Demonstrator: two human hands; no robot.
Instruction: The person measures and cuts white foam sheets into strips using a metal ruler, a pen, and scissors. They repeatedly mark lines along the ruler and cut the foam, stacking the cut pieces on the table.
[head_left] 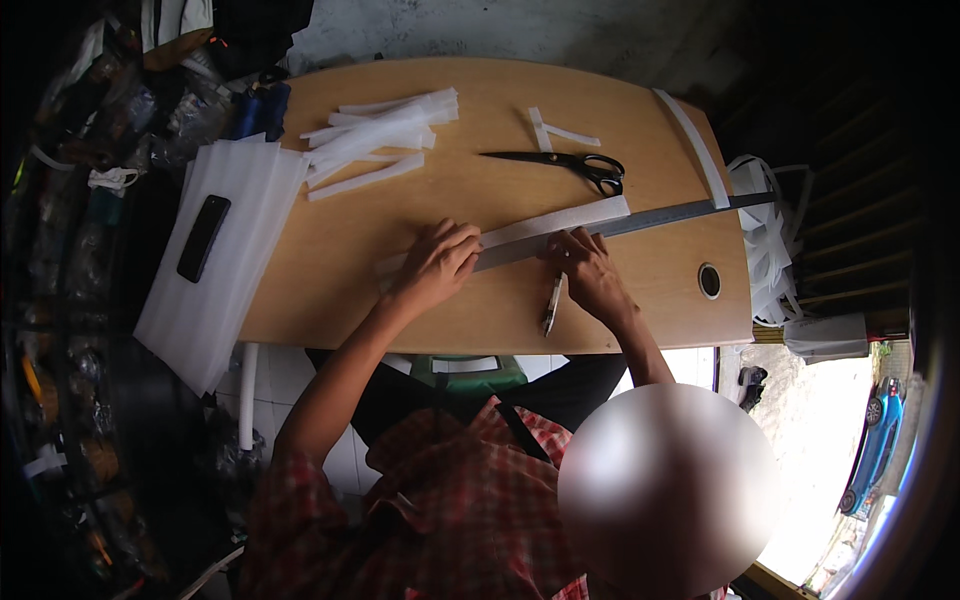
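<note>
1. White foam strip: near the middle of the bench, slanting along the far side of a dark metal ruler; left end partly lost under fingers. Whether fully separate along its near edge, cannot tell.
2. Far left: stacked white foam sheets, overhanging the bench edge, black phone on top. These look whole, so judged as material left.
3. Next: loose pile of narrow strips, criss-crossed. Separate already; I take them as done.
4. Left hand: fingers bent and close together, down on the strip and ruler. Pressing, it appears; any pinch hidden.
5. Right hand: fingers curled, at the ruler; slim cutter-like tool juts from beneath, toward the person. Firm hold or mere contact, cannot tell.
6. Beyond that hand: two short strips, touching; black scissors, lying free.
7. Right end: one long strip by the bench edge; tangled white strips just past it, possibly offcuts.
</note>
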